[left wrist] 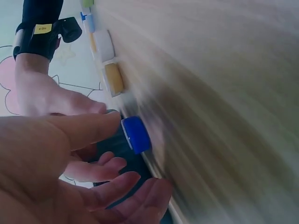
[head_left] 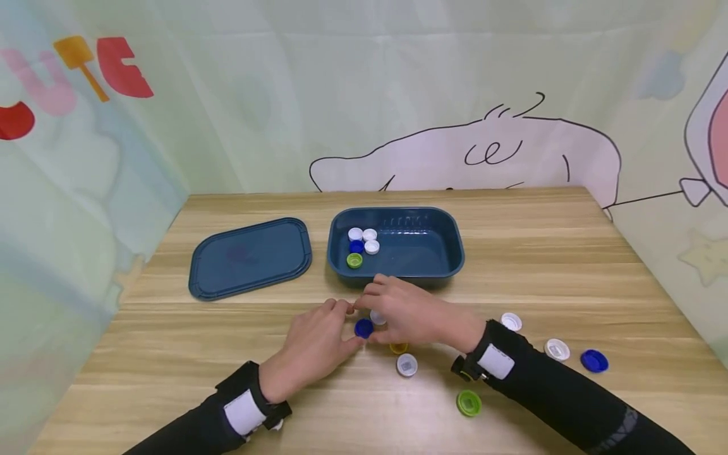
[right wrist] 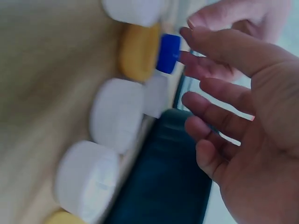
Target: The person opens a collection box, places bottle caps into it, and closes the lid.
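Note:
A blue bottle cap (head_left: pixel 364 328) lies on the table between my two hands. In the left wrist view that blue cap (left wrist: pixel 136 135) sits just beyond the thumb tip of my left hand (head_left: pixel 317 338), whose fingers are loosely bent. My right hand (head_left: pixel 408 311) arches over a white cap (head_left: pixel 377 317), its fingers spread and bent toward the left hand. The right wrist view shows nothing gripped in the right hand (right wrist: pixel 252 107); the blue cap (right wrist: pixel 168 53) is near its thumb. Partly covered by the right hand is a yellow cap (head_left: pixel 399 348).
Behind the hands stands a dark blue box (head_left: pixel 449 276) with several white, blue and green caps in its left part. Its flat lid (head_left: pixel 250 259) lies left. White caps (head_left: pixel 407 365), a green cap (head_left: pixel 469 403) and a blue cap (head_left: pixel 594 361) are scattered nearer and rightward.

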Demonstrator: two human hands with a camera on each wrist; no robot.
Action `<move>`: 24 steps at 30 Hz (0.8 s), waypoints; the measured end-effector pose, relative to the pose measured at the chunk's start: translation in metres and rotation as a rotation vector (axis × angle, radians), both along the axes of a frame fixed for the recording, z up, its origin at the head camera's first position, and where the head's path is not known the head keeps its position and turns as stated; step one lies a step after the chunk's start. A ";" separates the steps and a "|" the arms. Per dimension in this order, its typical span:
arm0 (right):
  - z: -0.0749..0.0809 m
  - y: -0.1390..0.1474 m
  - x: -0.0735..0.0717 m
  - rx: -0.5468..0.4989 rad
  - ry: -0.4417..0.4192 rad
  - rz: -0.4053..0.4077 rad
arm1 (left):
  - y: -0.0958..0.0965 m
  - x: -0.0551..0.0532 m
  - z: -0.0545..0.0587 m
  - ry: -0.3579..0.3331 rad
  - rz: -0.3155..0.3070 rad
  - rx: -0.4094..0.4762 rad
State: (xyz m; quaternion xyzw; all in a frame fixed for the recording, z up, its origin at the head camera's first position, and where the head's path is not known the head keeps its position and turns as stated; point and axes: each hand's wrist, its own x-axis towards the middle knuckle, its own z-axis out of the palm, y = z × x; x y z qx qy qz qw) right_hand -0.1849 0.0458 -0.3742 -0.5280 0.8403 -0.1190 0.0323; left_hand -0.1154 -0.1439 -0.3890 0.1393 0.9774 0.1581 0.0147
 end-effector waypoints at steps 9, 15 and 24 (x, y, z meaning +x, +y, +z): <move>-0.011 -0.007 0.002 -0.014 0.082 0.014 | 0.004 -0.004 -0.005 0.011 0.016 -0.035; -0.018 -0.013 0.002 -0.035 0.101 0.026 | 0.003 -0.005 -0.008 0.050 0.025 -0.054; -0.025 -0.020 0.006 -0.040 0.116 -0.011 | -0.001 -0.007 -0.008 0.065 0.023 -0.055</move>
